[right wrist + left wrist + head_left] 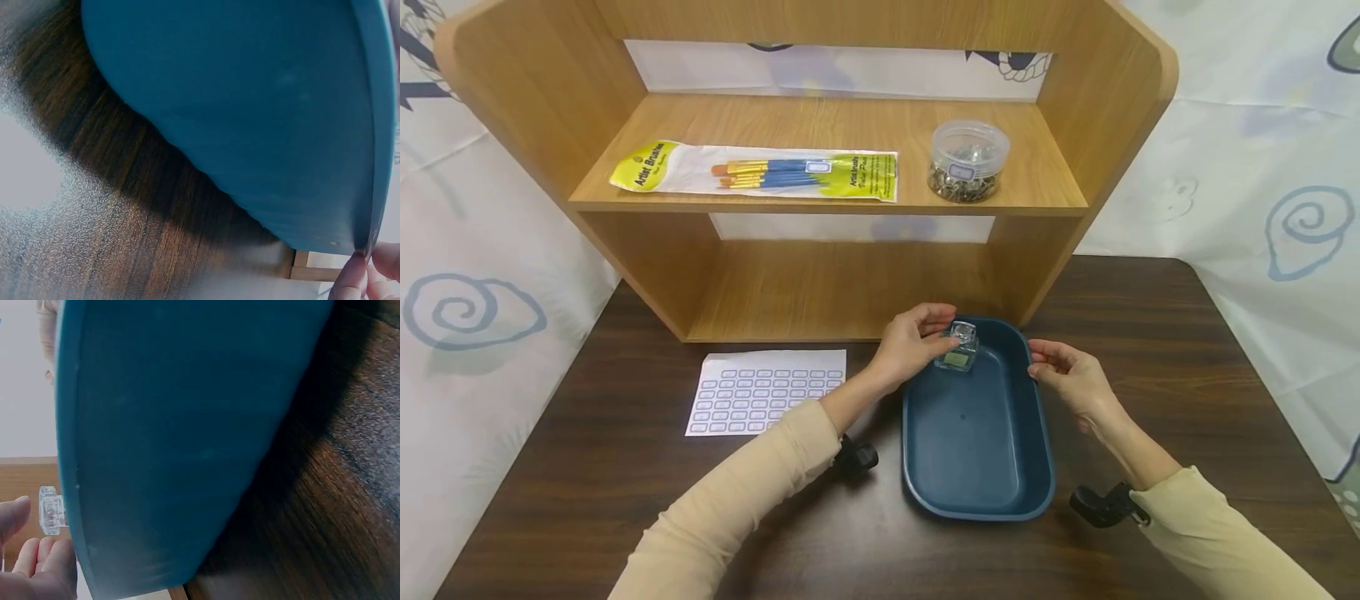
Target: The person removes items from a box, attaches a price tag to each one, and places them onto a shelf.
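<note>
Tray: interior visible in head view, outer wall in wrist views. Right hand: thumb and fingers clamped on the rim. Left hand: thumb and fingers apart; only left wrist view shows the gap. Glass bottle: inside tray's far end, stopper just beside left fingertips.

Small desk nook around me; home, office or studio, I can't tell. Dark wood-grain table before me, light wooden shelf unit at its back, white shell-printed cloth close on both sides. Desk-work signs: packet of artist brushes, sheet of labels.
</note>
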The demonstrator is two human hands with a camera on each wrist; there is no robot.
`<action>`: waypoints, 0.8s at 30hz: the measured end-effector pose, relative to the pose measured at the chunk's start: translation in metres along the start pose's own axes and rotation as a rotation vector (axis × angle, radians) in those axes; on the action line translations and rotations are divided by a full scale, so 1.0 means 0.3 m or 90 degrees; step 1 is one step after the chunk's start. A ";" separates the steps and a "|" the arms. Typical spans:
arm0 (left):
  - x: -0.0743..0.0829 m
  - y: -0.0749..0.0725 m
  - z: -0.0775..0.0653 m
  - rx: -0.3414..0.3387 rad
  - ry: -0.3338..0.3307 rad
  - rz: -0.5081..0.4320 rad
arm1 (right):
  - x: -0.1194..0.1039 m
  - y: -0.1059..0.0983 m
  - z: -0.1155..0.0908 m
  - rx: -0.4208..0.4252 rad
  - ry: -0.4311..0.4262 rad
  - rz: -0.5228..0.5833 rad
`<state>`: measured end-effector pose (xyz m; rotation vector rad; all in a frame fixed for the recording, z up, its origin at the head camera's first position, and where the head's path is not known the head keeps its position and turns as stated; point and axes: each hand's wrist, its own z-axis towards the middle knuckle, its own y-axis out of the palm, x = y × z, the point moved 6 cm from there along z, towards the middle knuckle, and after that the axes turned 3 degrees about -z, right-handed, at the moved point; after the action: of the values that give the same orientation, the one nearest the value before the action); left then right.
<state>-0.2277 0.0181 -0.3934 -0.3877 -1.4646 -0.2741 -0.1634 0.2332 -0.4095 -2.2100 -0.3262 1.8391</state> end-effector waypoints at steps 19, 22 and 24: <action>-0.016 0.022 0.037 0.017 0.012 0.110 | 0.000 0.000 0.004 0.002 -0.001 -0.014; -0.018 0.022 0.042 0.016 0.013 0.134 | 0.002 -0.001 0.004 -0.001 0.001 -0.018; -0.022 0.024 0.045 0.015 0.014 0.147 | 0.003 -0.001 0.003 -0.001 0.003 -0.022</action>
<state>-0.2376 0.0298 -0.3999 -0.5287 -1.3865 -0.0765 -0.1642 0.2339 -0.4105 -2.1950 -0.3625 1.8172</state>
